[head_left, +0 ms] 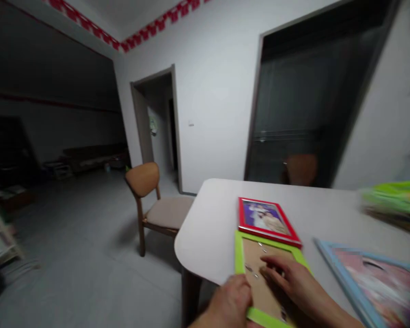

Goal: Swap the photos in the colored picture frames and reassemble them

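A lime-green picture frame (238, 250) lies face down at the table's near edge, its brown backing board (256, 291) and small metal clips showing. My left hand (233, 296) is closed around the frame's left side, near the lower corner. Over the middle of the backing board, my right hand (295, 278) has its fingers drawn together in a pinch; whatever is between the fingertips is too small to make out. Just beyond, touching or nearly touching the green frame, a red picture frame (241, 214) lies face up with a photo of people.
A larger light-blue picture frame (341, 278) lies on the white table (212, 228) to the right. Behind it is a blurred bright-green item (396, 196). A wooden chair (171, 212) with a pale seat stands at the table's left side.
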Available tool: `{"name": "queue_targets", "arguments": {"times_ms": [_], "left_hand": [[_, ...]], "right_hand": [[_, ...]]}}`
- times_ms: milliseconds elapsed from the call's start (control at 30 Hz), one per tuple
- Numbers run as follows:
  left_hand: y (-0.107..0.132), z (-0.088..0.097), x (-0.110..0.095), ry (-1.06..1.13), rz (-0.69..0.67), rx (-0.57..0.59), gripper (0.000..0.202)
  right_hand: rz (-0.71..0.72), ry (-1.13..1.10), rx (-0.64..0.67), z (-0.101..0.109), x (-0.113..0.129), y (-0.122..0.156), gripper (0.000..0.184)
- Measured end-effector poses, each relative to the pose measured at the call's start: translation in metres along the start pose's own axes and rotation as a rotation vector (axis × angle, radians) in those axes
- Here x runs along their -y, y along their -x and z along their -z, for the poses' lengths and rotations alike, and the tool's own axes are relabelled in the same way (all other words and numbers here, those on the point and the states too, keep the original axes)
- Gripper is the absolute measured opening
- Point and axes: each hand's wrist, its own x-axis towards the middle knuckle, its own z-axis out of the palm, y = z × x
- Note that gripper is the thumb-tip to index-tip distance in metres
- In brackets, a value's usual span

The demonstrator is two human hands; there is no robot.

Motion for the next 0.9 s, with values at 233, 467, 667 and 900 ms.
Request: {"name": "queue_targets", "arguments": {"times_ms": [233, 467, 667, 900], "left_hand": [[-0.004, 0.003, 0.020, -0.135, -0.072, 0.004, 0.042], [-0.003, 0.001, 0.019, -0.163, -0.040, -0.005, 0.044], [-0.002, 0.001, 0.018, -0.148, -0.041, -0.007, 0.043], [-0.005, 0.003, 0.018, -0.156, -0.035, 0.008, 0.045]], "right_hand": [[0.042, 0.054, 0.178, 0.044, 0.032, 0.042, 0.021], [0.095, 0.135, 0.137, 0.019, 0.041, 0.048, 0.016], [0.060, 0.073, 0.048, 0.011, 0.037, 0.032, 0.020], [-0.234, 0.319, -0.116, -0.002, 0.013, -0.037, 0.029]]}}
